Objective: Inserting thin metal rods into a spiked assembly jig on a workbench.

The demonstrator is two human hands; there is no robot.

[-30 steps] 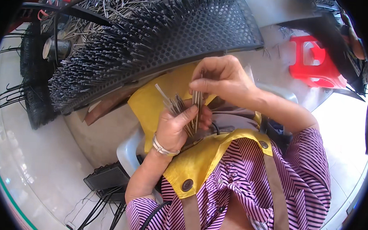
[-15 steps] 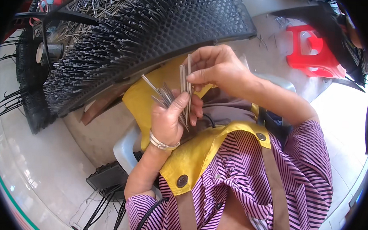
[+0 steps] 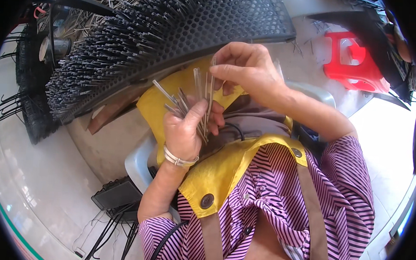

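Note:
My left hand [image 3: 185, 131] is closed round a loose bundle of thin metal rods [image 3: 177, 100], which fan out past the thumb at different angles. The thumb presses across the bundle. Just above it, my right hand [image 3: 244, 68] pinches the top of one upright rod [image 3: 212, 85] between thumb and fingertips; its lower end still lies among the others at the left hand. Beyond both hands stands a black perforated rack [image 3: 223, 22]. Many dark rods [image 3: 104, 54] stick up out of the holes on its left part.
A pile of loose rods [image 3: 94, 18] lies behind the rack, near a metal can [image 3: 52, 49]. A red plastic stool [image 3: 355, 62] stands at the far right. Below my left arm's side is a black box [image 3: 117, 193] with black rods. A yellow apron [image 3: 157, 108] covers my lap.
The right hand has risen slightly, its fingers now higher on the upright rod. The left hand with its bundle has shifted a little to the left, and its rods are more spread.

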